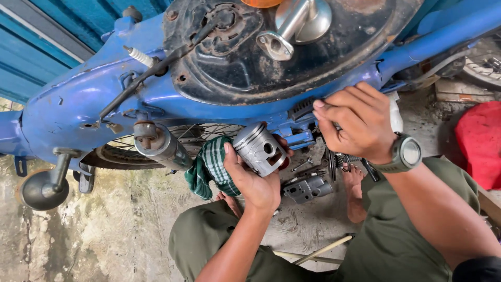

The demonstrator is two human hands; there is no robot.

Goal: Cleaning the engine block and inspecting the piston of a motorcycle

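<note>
Left hand (pixel 255 183) clasps ribbed metal piston (pixel 259 149) and checked green rag (pixel 211 166); right hand (pixel 355 125) fingers curl against blue frame (pixel 78 104)

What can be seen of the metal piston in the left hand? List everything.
The piston is a short, dull silver-grey metal cylinder with a flat crown, ring grooves circling just below it, and a round pin hole through its skirt. It lies tilted, crown towards the upper left. The left hand cradles it from below, thumb on its left side, fingers behind. A green checked cloth sits against the same hand beside it. It hangs just under the blue motorbike frame, above the floor.
</note>
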